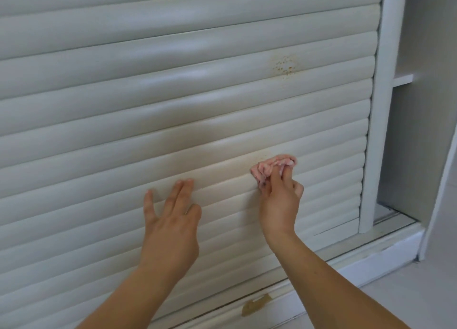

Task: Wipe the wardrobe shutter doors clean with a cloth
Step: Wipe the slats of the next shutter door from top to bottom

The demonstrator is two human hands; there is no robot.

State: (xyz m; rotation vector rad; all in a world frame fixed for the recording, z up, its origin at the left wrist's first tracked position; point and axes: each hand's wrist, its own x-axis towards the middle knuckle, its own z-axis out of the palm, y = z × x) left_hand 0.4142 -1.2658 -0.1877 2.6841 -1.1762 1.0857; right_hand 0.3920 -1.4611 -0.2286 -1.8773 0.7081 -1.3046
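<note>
Left hand (170, 215): fingers spread straight, flat against the white ribbed slatted shutter door (123, 106), holding nothing. Right hand (278, 200): fingers curled round the bunched pink cloth (268, 166), which it presses on a yellowed slat. Slats run left-right. I note the rusty speckled stain (285, 65) up and slightly right of the cloth; right hand nearer. I judge next stroke goes upward

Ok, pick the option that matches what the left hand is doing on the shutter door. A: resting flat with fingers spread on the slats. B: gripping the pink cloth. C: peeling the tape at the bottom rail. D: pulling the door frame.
A: the left hand lies open on the slats of the shutter door, while the right hand holds the pink cloth.
</note>
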